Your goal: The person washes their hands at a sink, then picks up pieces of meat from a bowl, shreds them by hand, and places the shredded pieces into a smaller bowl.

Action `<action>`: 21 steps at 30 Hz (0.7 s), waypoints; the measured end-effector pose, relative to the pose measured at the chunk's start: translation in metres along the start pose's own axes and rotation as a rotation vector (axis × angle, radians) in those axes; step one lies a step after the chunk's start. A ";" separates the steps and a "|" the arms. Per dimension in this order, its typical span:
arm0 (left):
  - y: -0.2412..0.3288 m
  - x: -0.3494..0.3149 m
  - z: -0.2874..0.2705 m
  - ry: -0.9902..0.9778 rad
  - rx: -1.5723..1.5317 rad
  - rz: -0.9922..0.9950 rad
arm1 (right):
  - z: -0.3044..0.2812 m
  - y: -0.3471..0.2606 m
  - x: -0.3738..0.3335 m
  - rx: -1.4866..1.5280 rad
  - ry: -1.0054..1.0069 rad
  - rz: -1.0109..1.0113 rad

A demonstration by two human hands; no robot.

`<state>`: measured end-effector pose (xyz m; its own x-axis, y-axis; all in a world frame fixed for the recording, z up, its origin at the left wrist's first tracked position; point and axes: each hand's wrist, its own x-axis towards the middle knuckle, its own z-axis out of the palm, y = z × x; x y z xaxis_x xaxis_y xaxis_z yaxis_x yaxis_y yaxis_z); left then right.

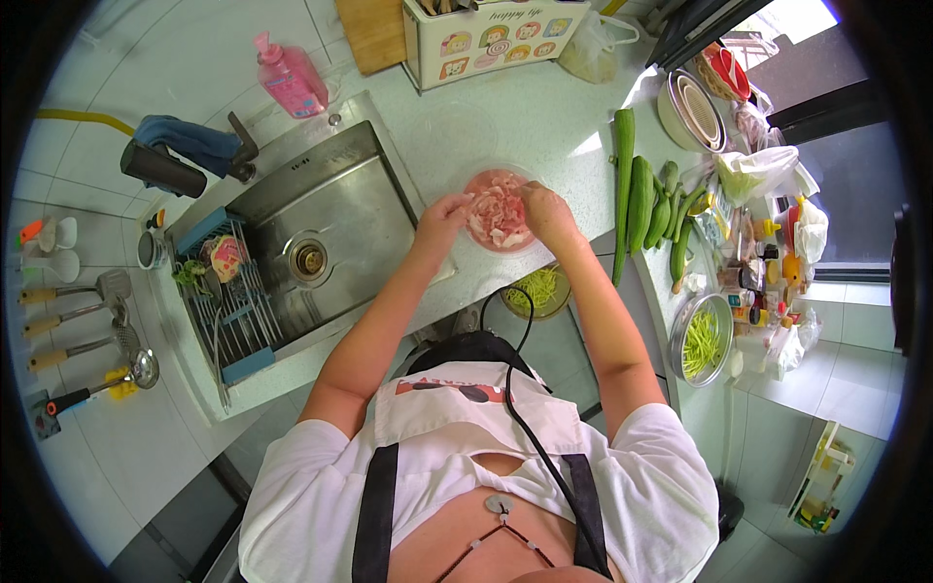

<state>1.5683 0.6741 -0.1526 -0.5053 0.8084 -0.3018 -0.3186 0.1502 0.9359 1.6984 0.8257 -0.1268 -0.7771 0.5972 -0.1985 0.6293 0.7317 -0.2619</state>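
Observation:
A clear round bowl (498, 249) stands on the counter to the right of the sink, filled with pale pink sliced meat (499, 212) in reddish liquid. At its left rim is my left hand (446, 218), the fingertips pressed together over the edge by the meat. My right hand (550, 211) is curled over the right side, its closed fingers at the slices. Whatever either hand pinches is too small and partly hidden to make out.
Left of the bowl lies a steel sink (335, 209) with a dish rack (243, 291). Long green gourds (641, 202) rest at the right, near a steel bowl (677, 335) of green shreds. A pink pump bottle (293, 80) and a cutlery box (498, 47) stand behind.

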 end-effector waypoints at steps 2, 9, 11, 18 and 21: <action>-0.001 0.002 0.001 -0.003 0.016 0.000 | 0.001 0.000 -0.001 0.055 0.045 -0.031; 0.011 -0.002 0.009 0.025 0.082 0.017 | -0.018 -0.012 -0.011 0.264 0.246 -0.033; 0.013 -0.002 0.011 0.024 0.099 0.021 | -0.018 -0.009 -0.010 0.242 0.192 -0.033; 0.009 0.003 0.014 -0.032 0.277 -0.013 | -0.006 0.003 -0.011 0.269 0.141 -0.086; 0.024 0.002 0.025 -0.070 0.248 -0.078 | -0.001 0.002 -0.010 0.252 0.135 -0.066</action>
<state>1.5799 0.6939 -0.1265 -0.4278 0.8250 -0.3694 -0.1434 0.3415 0.9289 1.7074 0.8217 -0.1246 -0.7972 0.6016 -0.0505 0.5417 0.6759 -0.4998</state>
